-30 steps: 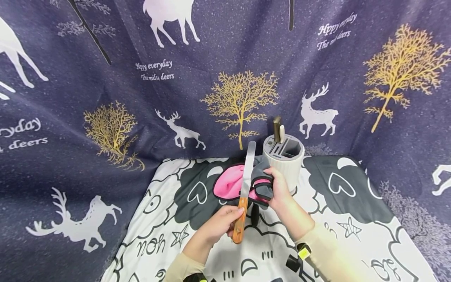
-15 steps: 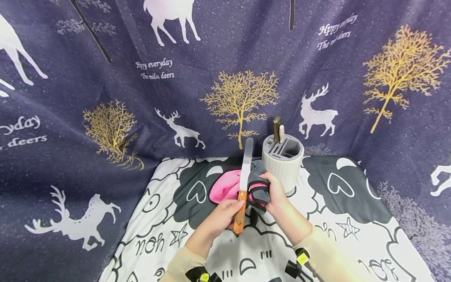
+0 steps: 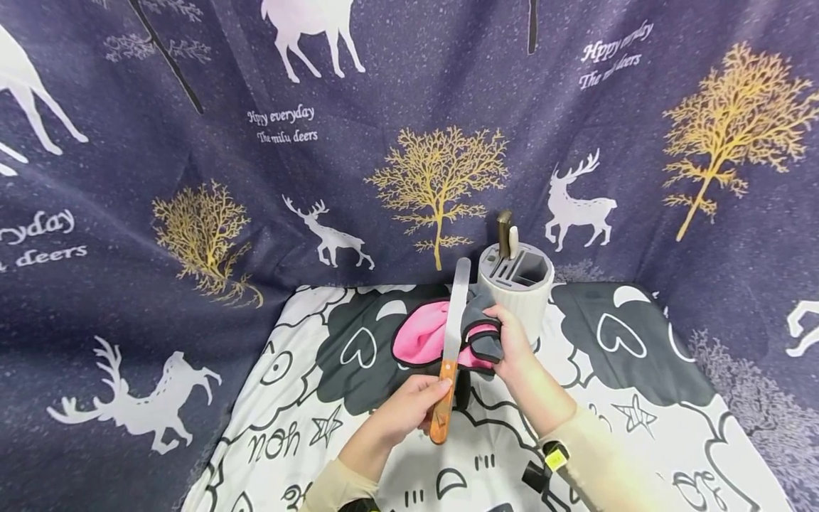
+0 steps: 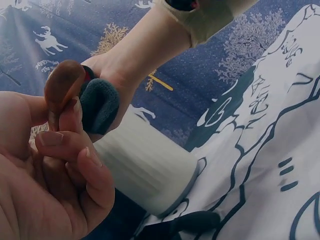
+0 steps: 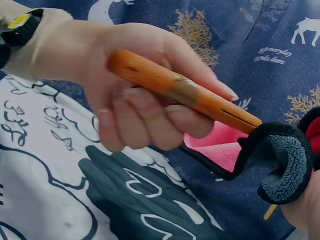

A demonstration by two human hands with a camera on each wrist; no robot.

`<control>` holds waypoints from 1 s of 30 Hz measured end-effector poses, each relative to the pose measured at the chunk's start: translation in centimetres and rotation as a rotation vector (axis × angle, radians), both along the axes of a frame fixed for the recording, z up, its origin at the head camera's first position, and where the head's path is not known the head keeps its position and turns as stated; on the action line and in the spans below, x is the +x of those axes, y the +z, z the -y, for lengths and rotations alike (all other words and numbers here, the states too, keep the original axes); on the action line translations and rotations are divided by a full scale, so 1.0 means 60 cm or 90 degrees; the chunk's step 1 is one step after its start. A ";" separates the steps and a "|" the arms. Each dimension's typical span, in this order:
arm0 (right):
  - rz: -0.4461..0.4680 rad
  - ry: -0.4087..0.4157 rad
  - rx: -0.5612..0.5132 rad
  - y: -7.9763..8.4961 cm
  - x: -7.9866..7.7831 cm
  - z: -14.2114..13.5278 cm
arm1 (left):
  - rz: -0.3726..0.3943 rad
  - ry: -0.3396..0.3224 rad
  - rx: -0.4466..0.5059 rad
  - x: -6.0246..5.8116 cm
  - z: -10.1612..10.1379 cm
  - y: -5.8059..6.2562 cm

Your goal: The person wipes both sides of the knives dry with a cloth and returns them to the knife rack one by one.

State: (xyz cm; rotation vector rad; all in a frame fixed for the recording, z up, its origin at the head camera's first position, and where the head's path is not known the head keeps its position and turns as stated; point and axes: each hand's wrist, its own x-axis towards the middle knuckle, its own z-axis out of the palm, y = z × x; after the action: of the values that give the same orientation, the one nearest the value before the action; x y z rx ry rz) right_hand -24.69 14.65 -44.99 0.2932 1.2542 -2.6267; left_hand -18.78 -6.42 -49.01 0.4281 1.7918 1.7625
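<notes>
My left hand [image 3: 409, 409] grips the orange-brown wooden handle [image 5: 165, 90] of an icing spatula, its fingers curled around the wood. The long, round-tipped metal blade [image 3: 457, 306] points up and away from me. My right hand [image 3: 512, 345] holds a pink and grey cloth [image 3: 419, 334] with black edging, bunched up beside the blade. The pink side spreads out behind the blade to the left, and a grey fold [image 5: 290, 170] curls near the right fingers. In the left wrist view the handle's rounded end [image 4: 62, 85] faces the camera, and the blade is hidden.
Behind my right hand stands a white ribbed knife holder [image 3: 534, 306] with a grey slotted top, carrying a dark-handled knife [image 3: 503, 235] and a white handle [image 3: 513, 243]. A dark elongated thing [image 4: 197, 222] lies on the patterned sheet [image 3: 358, 455]. A deer-print curtain [image 3: 384, 92] hangs behind.
The spatula and cloth shift slightly left and up together, then back right and down. Both hands keep their holds throughout.
</notes>
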 end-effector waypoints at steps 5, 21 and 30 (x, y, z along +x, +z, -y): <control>0.019 -0.003 -0.016 0.007 -0.012 -0.015 | -0.010 -0.026 -0.007 0.007 -0.001 -0.006; 0.022 -0.051 -0.092 0.033 -0.043 -0.061 | -0.017 -0.061 0.012 0.029 0.008 -0.016; -0.016 -0.070 -0.155 0.043 -0.052 -0.080 | -0.082 -0.018 0.022 0.030 0.015 -0.011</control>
State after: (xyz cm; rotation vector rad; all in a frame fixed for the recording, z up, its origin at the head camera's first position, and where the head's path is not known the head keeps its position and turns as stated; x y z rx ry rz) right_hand -27.79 19.48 -42.40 0.2957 0.9345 -2.8473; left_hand -16.96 -7.32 -49.70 0.5911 1.8357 1.7848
